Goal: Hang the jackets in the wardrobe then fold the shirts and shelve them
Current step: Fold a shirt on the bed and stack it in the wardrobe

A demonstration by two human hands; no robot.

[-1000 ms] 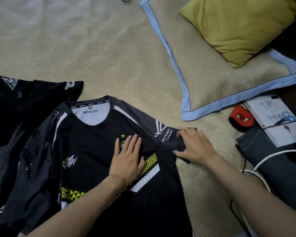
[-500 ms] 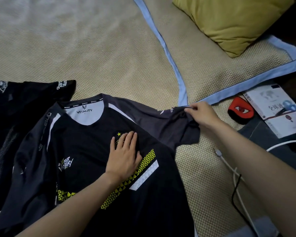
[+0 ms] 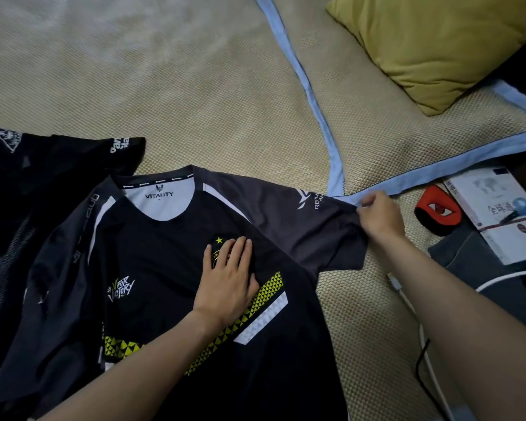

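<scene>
Fingers [image 3: 365, 202] pinching grey sleeve, black jersey [image 3: 170, 268] spread flat

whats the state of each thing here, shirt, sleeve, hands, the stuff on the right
Vitality jersey: lying front up on the mat, not folded.
Right sleeve: pulled out sideways, spread flat.
Left hand: flat, pressing the jersey's chest.
Right hand: pinching the sleeve's edge.
Other dark shirt: crumpled, partly under the jersey.
Yellow pillow: resting on the blue-edged mat.
Book: closed.
White cable: loose, unplugged end showing.
</scene>
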